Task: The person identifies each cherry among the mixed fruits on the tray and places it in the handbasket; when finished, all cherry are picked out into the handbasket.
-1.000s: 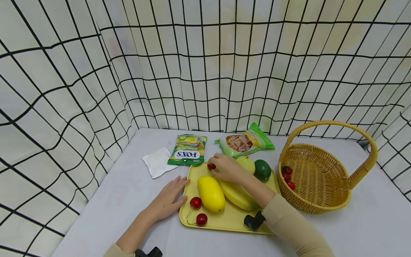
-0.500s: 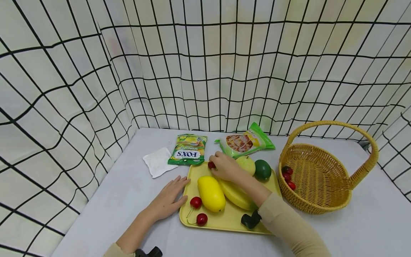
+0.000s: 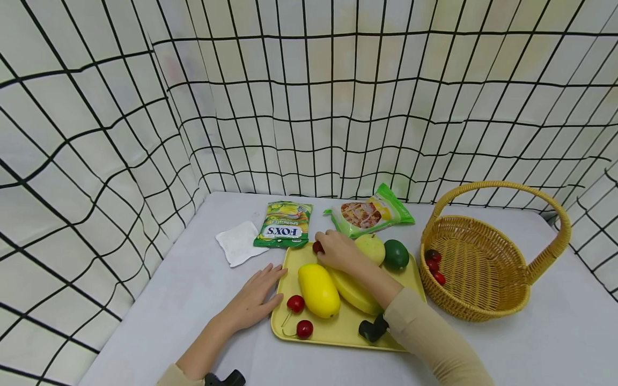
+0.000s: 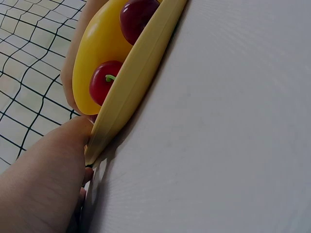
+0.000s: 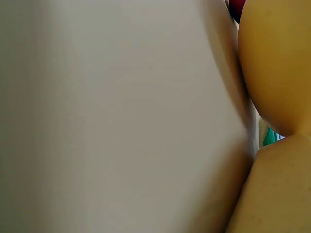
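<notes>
My right hand (image 3: pixel 338 251) reaches over the yellow tray (image 3: pixel 333 336) and pinches a dark red cherry (image 3: pixel 317 247) at its back left corner. My left hand (image 3: pixel 256 299) lies flat beside the tray, fingers straight and touching its left rim. A yellow mango-like fruit (image 3: pixel 318 291) and two stemmed cherries (image 3: pixel 295 304) sit between the hands. A long yellow fruit (image 3: pixel 354 294), perhaps a banana, lies partly under my right forearm. Behind the forearm are a pale green round fruit (image 3: pixel 370 248) and a dark green one (image 3: pixel 396 254). In the right wrist view the fingertips are hidden.
A wicker basket (image 3: pixel 475 313) with a tall handle stands to the right, several small red fruits (image 3: pixel 433 266) inside. Behind the tray lie a Fox's candy bag (image 3: pixel 284 224) and a green snack bag (image 3: pixel 369 213). A white packet (image 3: pixel 240 244) is at the left. Black-lined netting surrounds the table.
My right forearm and sleeve have shifted slightly left, while the fingers stay at the cherry. The left hand keeps its place at the rim.
</notes>
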Motion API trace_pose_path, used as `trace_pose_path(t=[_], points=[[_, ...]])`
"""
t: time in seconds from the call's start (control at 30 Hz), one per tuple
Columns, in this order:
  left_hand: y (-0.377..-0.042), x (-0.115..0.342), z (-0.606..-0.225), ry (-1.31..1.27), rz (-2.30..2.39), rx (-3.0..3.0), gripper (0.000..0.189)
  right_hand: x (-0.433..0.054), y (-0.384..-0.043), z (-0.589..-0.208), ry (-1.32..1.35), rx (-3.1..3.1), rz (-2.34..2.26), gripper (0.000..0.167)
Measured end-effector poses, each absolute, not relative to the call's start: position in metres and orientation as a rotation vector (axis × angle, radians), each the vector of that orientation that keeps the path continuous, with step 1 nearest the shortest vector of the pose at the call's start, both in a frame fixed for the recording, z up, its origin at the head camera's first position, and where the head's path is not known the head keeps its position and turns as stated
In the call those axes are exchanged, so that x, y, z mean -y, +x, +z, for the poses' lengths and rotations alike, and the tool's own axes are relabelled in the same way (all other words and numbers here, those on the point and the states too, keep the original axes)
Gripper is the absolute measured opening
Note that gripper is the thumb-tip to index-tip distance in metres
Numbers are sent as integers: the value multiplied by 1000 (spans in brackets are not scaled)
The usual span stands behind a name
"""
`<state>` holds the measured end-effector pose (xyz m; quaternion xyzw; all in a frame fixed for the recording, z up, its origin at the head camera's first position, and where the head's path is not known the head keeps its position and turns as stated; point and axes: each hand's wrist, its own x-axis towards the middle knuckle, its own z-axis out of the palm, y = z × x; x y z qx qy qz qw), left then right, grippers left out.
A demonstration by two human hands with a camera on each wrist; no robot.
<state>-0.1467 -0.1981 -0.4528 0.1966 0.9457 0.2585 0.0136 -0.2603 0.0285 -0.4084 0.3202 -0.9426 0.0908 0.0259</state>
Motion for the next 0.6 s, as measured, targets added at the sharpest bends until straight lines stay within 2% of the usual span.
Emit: trace_pose_path(t=[0.6], points=[[-147, 197, -453, 621, 787, -2957, 55, -25, -260, -409, 960, 2940, 282, 26]])
